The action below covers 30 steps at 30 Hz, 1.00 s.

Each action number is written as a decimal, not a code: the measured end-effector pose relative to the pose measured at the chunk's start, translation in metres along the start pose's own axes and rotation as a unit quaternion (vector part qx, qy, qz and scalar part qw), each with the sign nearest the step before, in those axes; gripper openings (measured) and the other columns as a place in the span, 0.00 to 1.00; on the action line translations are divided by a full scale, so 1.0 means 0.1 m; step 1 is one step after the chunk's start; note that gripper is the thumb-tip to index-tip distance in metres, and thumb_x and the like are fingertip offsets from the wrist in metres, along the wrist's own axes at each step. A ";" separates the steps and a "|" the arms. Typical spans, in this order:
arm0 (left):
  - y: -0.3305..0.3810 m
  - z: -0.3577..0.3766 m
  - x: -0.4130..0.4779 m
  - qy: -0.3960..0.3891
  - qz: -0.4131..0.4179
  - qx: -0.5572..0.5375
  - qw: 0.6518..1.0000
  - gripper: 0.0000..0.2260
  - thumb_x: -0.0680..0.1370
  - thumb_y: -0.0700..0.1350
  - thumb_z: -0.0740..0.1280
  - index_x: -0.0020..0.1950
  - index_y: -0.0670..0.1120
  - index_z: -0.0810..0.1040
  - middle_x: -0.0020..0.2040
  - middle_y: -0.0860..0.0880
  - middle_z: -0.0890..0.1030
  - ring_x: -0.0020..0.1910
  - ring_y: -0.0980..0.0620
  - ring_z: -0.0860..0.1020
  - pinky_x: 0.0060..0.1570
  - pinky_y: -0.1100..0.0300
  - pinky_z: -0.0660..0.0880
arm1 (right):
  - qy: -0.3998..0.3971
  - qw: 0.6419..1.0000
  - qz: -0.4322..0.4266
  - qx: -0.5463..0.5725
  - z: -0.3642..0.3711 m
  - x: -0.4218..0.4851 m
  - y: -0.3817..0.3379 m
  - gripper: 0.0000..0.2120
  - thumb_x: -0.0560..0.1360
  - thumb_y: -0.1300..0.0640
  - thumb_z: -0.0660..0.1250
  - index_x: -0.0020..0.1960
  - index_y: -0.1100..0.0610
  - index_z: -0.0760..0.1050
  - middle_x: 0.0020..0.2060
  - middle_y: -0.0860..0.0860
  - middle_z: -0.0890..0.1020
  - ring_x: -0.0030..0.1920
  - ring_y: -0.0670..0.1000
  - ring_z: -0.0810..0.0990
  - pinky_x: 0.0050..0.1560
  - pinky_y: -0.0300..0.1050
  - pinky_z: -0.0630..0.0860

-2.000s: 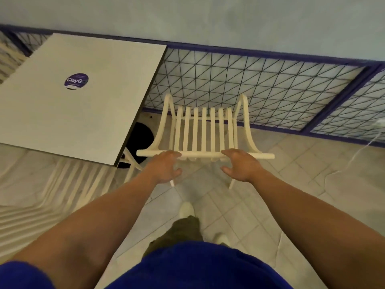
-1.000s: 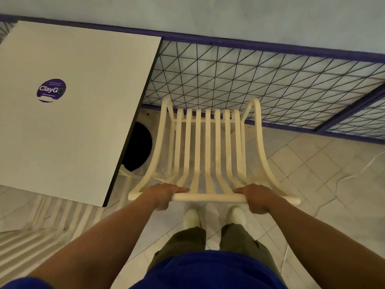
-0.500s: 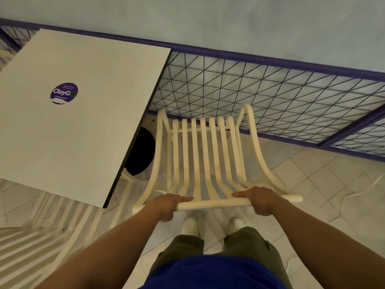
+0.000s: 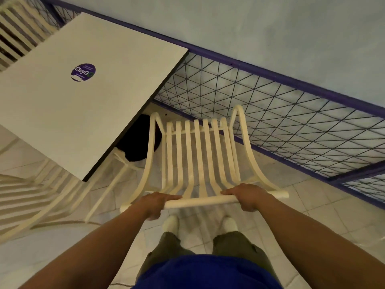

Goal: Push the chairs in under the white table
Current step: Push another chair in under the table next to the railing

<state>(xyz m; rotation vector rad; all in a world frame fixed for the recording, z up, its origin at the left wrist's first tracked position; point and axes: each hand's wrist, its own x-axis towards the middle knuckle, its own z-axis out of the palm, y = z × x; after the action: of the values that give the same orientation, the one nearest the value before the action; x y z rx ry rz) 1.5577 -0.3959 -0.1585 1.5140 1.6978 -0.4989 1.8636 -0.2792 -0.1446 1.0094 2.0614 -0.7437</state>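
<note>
Hands (both) around chair rail

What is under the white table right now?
Under the white table, a dark round base and cream chair legs show at its near edge. The tabletop covers everything else.

A white tabletop is seen at upper left, with only a round purple sticker lying flat on it. The pale tiled floor is stood on by a cream slatted chair just beside the tabletop's right edge, and by the person's light shoes.
</note>
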 end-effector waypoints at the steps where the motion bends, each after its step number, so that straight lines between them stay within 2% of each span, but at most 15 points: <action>1: 0.07 0.03 -0.01 0.004 -0.005 -0.013 1.000 0.40 0.77 0.36 0.69 0.73 0.75 0.58 0.70 0.51 0.73 0.63 0.48 0.75 0.62 0.50 0.75 | -0.006 1.000 -0.006 -0.009 -0.03 0.00 0.08 0.41 0.76 0.66 0.66 0.78 0.35 0.55 0.67 0.54 0.74 0.62 0.56 0.77 0.61 0.51 0.75; 4: 0.27 0.14 -0.02 0.012 -0.004 -0.039 0.999 0.37 0.79 0.37 0.67 0.75 0.72 0.59 0.72 0.51 0.71 0.65 0.48 0.74 0.64 0.52 0.72 | -0.015 0.999 -0.029 -0.034 -0.12 0.00 0.27 0.39 0.77 0.65 0.65 0.78 0.36 0.56 0.66 0.54 0.74 0.61 0.56 0.77 0.60 0.51 0.74; 7: 0.42 0.24 -0.04 0.005 -0.010 -0.059 0.998 0.38 0.79 0.35 0.66 0.76 0.70 0.58 0.75 0.51 0.69 0.68 0.47 0.72 0.66 0.52 0.71 | -0.010 0.997 -0.046 -0.058 -0.18 0.02 0.41 0.38 0.77 0.64 0.65 0.77 0.36 0.57 0.65 0.53 0.74 0.62 0.56 0.77 0.62 0.52 0.74; 12: 0.58 0.33 -0.07 0.016 -0.024 -0.070 0.997 0.40 0.78 0.32 0.66 0.78 0.68 0.56 0.74 0.48 0.69 0.66 0.46 0.74 0.60 0.56 0.73 | -0.020 0.994 -0.066 -0.085 -0.31 0.08 0.54 0.38 0.77 0.65 0.66 0.77 0.36 0.57 0.67 0.53 0.73 0.64 0.57 0.75 0.64 0.53 0.73; 16: 0.63 0.33 -0.10 0.020 -0.028 -0.083 0.996 0.40 0.78 0.34 0.67 0.79 0.66 0.53 0.74 0.46 0.70 0.65 0.46 0.75 0.60 0.56 0.73 | -0.011 0.992 -0.065 -0.109 -0.40 0.10 0.54 0.37 0.76 0.64 0.66 0.77 0.37 0.58 0.67 0.52 0.74 0.63 0.56 0.76 0.62 0.52 0.74; 20: 0.60 0.31 -0.07 0.001 -0.021 -0.104 0.994 0.39 0.78 0.39 0.68 0.80 0.65 0.52 0.75 0.47 0.69 0.66 0.46 0.74 0.61 0.56 0.72 | -0.003 0.994 -0.040 -0.101 -0.39 0.11 0.53 0.36 0.75 0.61 0.68 0.76 0.37 0.60 0.65 0.52 0.76 0.60 0.55 0.78 0.59 0.51 0.76; 23: 0.62 0.30 -0.05 -0.013 0.002 -0.115 0.993 0.36 0.78 0.45 0.70 0.80 0.62 0.55 0.75 0.48 0.69 0.69 0.46 0.71 0.67 0.51 0.69 | 0.005 0.996 -0.014 -0.087 -0.38 0.06 0.54 0.33 0.75 0.57 0.68 0.76 0.38 0.62 0.65 0.51 0.77 0.60 0.54 0.78 0.60 0.52 0.76; 26: 0.61 0.30 -0.02 -0.014 0.007 -0.119 0.993 0.35 0.78 0.49 0.70 0.79 0.62 0.56 0.73 0.48 0.71 0.66 0.46 0.73 0.66 0.51 0.70 | 0.021 0.997 0.000 -0.077 -0.38 0.03 0.58 0.30 0.76 0.52 0.68 0.75 0.40 0.64 0.67 0.50 0.76 0.62 0.54 0.77 0.62 0.51 0.75; 30: 0.68 0.19 0.07 -0.013 0.020 -0.105 0.994 0.34 0.77 0.53 0.70 0.79 0.63 0.56 0.74 0.48 0.69 0.66 0.45 0.73 0.65 0.51 0.71 | 0.034 0.997 0.030 -0.067 -0.36 0.02 0.64 0.31 0.76 0.54 0.69 0.76 0.42 0.64 0.69 0.49 0.74 0.64 0.53 0.76 0.63 0.51 0.74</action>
<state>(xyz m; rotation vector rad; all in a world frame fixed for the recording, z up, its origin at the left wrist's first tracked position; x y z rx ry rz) 1.6284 -0.3913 -0.1609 1.3798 1.6415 -0.3083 1.9035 -0.2180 -0.1372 1.0280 2.0993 -0.5383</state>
